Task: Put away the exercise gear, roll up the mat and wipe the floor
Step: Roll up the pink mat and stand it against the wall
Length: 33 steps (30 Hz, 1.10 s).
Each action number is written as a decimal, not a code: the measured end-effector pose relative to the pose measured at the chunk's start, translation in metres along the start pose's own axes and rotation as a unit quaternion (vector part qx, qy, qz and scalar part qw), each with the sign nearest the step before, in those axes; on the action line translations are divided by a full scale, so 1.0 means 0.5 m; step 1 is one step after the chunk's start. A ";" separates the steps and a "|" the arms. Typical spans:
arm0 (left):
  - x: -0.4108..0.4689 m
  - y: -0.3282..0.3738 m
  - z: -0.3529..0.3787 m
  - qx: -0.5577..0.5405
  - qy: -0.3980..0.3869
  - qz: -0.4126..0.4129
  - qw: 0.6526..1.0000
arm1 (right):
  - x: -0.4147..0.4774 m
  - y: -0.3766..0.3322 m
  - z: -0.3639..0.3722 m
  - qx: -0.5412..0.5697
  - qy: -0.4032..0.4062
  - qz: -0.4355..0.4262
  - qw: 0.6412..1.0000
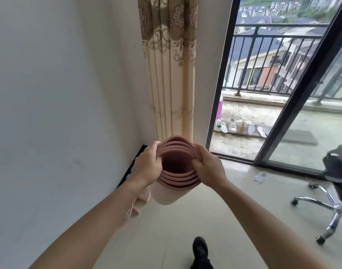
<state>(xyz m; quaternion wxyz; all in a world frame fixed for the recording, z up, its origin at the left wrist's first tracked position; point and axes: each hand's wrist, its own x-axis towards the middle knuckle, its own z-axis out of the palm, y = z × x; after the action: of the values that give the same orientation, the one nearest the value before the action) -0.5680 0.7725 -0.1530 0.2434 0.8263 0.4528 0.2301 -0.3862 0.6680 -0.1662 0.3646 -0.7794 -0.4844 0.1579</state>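
A black shoe (pixel 200 249) is seen on the tiled floor (pixel 205 220) nearest the camera. Ahead, the rolled mat (pixel 177 183) is held upright, its top rim clasped by the left hand (pixel 146 164) and right hand (pixel 209 166), fingers curled over the coiled layers, thumbs outside. It is judged light, soft and springy, so the rim is best gripped firmly. A dark tray (pixel 131 167), possibly holding gear, lies by the wall. Beyond hangs the curtain (pixel 172 74).
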 end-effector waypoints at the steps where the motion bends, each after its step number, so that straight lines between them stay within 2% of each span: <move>1: 0.057 -0.007 0.023 0.001 0.002 -0.005 1.000 | 0.062 0.021 0.009 0.000 -0.007 -0.004 1.000; 6: 0.323 -0.035 0.093 0.014 0.005 -0.047 0.999 | 0.364 0.089 0.044 -0.009 -0.049 -0.025 0.998; 11: 0.530 -0.093 0.067 0.007 0.057 -0.109 0.992 | 0.645 0.042 0.095 -0.029 -0.091 -0.077 0.993; 16: 0.711 -0.223 0.034 -0.005 0.082 -0.172 0.982 | 0.861 -0.008 0.220 -0.015 -0.141 -0.093 0.986; 24: 0.946 -0.449 0.022 -0.086 0.041 -0.276 0.956 | 1.141 -0.061 0.434 0.043 -0.196 -0.005 0.980; 27: 1.009 -0.522 0.023 -0.154 0.053 -0.335 0.928 | 1.229 -0.072 0.491 0.062 -0.200 0.017 0.978; 31: 1.078 -0.590 0.056 -0.243 -0.013 -0.395 0.886 | 1.315 -0.063 0.566 0.076 -0.221 0.054 0.971; 33: 1.119 -0.624 0.086 -0.260 -0.007 -0.401 0.878 | 1.362 -0.040 0.617 0.081 -0.234 0.065 0.967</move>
<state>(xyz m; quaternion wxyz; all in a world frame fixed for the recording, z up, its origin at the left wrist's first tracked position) -0.4699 1.3927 -0.2872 0.5244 0.4827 0.6673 0.2163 -0.2565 1.3943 -0.2899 0.2921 -0.7181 -0.4905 0.3980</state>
